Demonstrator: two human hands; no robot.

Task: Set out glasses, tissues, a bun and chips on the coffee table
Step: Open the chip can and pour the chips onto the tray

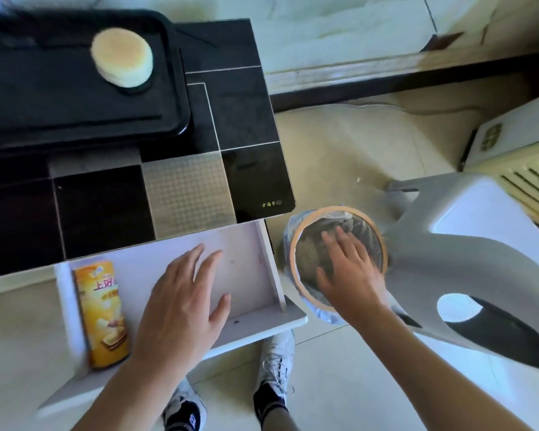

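Observation:
A pale round bun (122,58) lies on a black tray (75,113) at the back left of the dark coffee table (249,169). An orange tube of chips (101,312) lies in the open white drawer (252,275) under the table's front edge. My left hand (184,303) hovers over the drawer with fingers spread, just right of the tube, holding nothing. My right hand (349,272) is open above the waste bin. No glasses or tissues are in view.
A round waste bin (299,244) with an orange rim and plastic liner stands on the floor right of the drawer. A white plastic stool (467,244) is beside it. A white heater (523,163) stands at the far right. My shoes (276,368) are below the drawer.

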